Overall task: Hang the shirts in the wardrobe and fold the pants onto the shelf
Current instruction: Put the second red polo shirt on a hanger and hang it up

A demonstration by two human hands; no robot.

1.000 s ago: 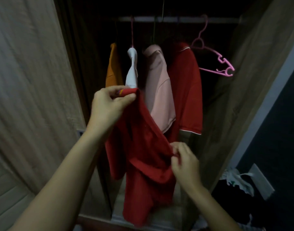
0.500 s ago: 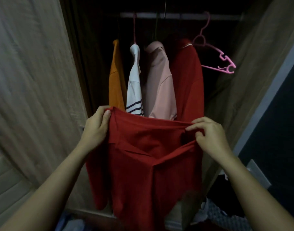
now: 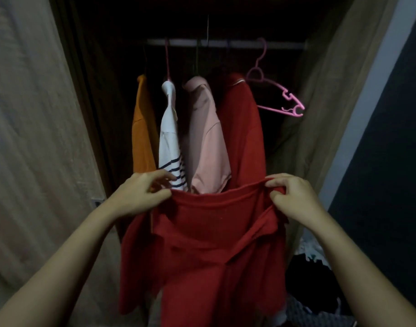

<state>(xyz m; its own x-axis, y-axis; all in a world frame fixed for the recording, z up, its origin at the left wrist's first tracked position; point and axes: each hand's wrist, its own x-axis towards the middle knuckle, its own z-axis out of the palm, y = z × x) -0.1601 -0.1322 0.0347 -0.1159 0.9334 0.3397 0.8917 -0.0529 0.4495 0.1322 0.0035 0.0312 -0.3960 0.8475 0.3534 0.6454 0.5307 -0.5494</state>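
Note:
A red garment (image 3: 209,244) hangs spread between my hands in front of the open wardrobe. My left hand (image 3: 141,194) pinches its top edge at the left, and my right hand (image 3: 294,197) grips the top edge at the right. On the rail (image 3: 226,43) behind hang an orange shirt (image 3: 142,128), a white shirt with dark stripes (image 3: 170,138), a pale pink shirt (image 3: 207,135) and a red shirt (image 3: 244,128). At the right end of the rail, an empty pink hanger (image 3: 277,95) hangs tilted.
The wardrobe's wooden door (image 3: 37,138) stands open at the left and its side panel (image 3: 332,102) rises at the right. A heap of dark and light clothes (image 3: 313,279) lies low at the right. A dark wall (image 3: 391,161) fills the far right.
My left hand has come down from chest height and my right hand has come up. The bunched red garment is now stretched out level between both hands.

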